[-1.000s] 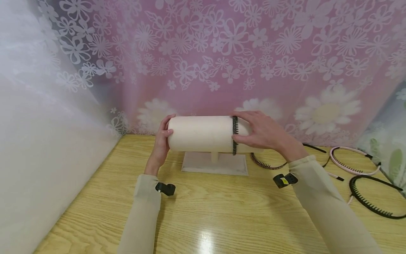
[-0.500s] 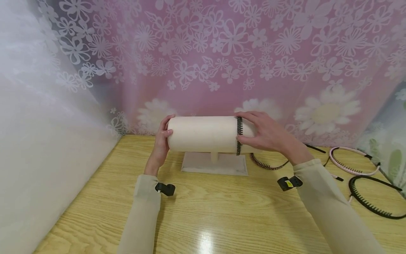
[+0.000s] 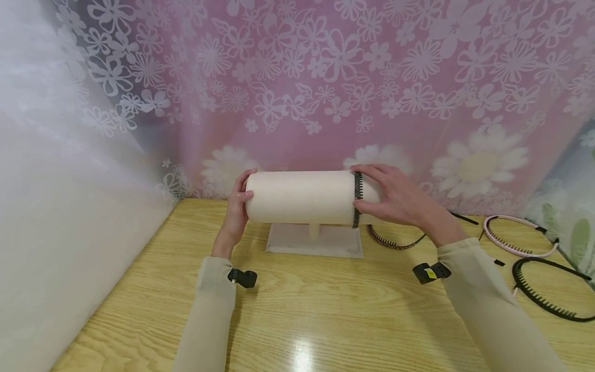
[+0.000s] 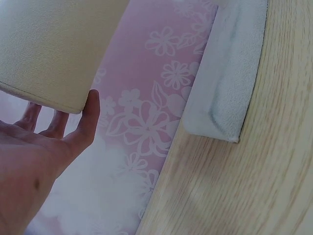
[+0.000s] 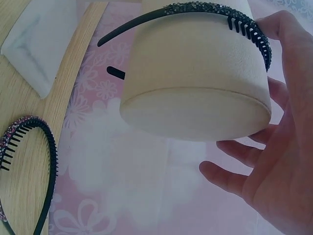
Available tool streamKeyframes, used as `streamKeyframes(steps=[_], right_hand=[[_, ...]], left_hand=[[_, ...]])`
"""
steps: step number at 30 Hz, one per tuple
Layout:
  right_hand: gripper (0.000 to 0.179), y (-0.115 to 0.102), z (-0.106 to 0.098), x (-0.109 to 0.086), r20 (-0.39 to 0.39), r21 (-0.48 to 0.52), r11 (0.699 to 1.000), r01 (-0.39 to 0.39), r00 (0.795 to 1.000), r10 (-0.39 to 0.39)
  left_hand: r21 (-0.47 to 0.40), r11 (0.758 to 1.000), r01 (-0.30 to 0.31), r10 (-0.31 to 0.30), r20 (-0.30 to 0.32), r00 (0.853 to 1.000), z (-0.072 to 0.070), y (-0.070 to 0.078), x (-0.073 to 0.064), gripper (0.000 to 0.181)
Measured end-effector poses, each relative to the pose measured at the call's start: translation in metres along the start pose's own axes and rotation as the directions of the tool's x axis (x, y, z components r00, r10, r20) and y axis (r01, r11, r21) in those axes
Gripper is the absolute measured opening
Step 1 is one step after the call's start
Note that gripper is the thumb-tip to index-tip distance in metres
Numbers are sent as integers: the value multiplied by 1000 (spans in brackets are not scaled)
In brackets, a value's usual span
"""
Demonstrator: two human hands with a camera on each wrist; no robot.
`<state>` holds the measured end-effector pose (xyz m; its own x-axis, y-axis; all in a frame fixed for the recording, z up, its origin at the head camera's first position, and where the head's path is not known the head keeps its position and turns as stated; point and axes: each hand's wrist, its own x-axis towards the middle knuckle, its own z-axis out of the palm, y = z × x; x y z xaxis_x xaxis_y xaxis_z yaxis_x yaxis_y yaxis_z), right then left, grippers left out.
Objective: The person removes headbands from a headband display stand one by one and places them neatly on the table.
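Note:
A cream cylindrical headband display stand (image 3: pixel 299 197) lies level on a short post over a flat base (image 3: pixel 283 242). My left hand (image 3: pixel 235 212) grips its left end, thumb in front and fingers behind. A black headband (image 3: pixel 357 206) with dark sparkly stones and comb teeth straddles the cylinder near the right end. My right hand (image 3: pixel 397 196) holds this headband, thumb at the front and fingers over the top. In the right wrist view the headband (image 5: pixel 195 8) has its two black tips sticking out past the cylinder, and several fingers spread beside the cylinder's end.
Several headbands lie on the wooden table to the right: a stone-covered one (image 3: pixel 390 244), a pink one (image 3: pixel 506 248) and a black toothed one (image 3: pixel 534 297). A pink flowered curtain (image 3: pixel 297 103) hangs right behind the stand. A white sheet (image 3: pixel 83 206) borders the left.
My right hand has slid the headband to the right along the cylinder, closer to its right end. The left hand and the stand stay in place.

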<state>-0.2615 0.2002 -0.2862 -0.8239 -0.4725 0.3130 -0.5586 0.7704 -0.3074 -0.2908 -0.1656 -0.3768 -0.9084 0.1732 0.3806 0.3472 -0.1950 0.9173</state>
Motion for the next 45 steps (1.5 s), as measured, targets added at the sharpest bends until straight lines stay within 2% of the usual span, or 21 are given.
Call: streamKeyframes(steps=[7,19,27,38,45], right_hand=[[72,2,-1,-5,-18,6,1000,-11,1000,12],[73,3,-6,-12,20,67,994,-83,996,81],[74,6,-6,-15,23,68,994,-84,996,83],[76,12,-7,-21,20,78,992,-94,995,93],[76,16,-7,-24,14,144,986,-81,997,80]], left_hand=[[10,1000,-1,1,7,1000,-1,-1,-1,62],[11,1000,-8,8,7,1000,-1,-2,-1,61],[16,1000,-7,7,7,1000,0,-2,-1,69],[3,1000,-4,4,4,1000,-1,-4,0,61],[0,1000,-11,11,6,1000,-1,-3,0,60]])
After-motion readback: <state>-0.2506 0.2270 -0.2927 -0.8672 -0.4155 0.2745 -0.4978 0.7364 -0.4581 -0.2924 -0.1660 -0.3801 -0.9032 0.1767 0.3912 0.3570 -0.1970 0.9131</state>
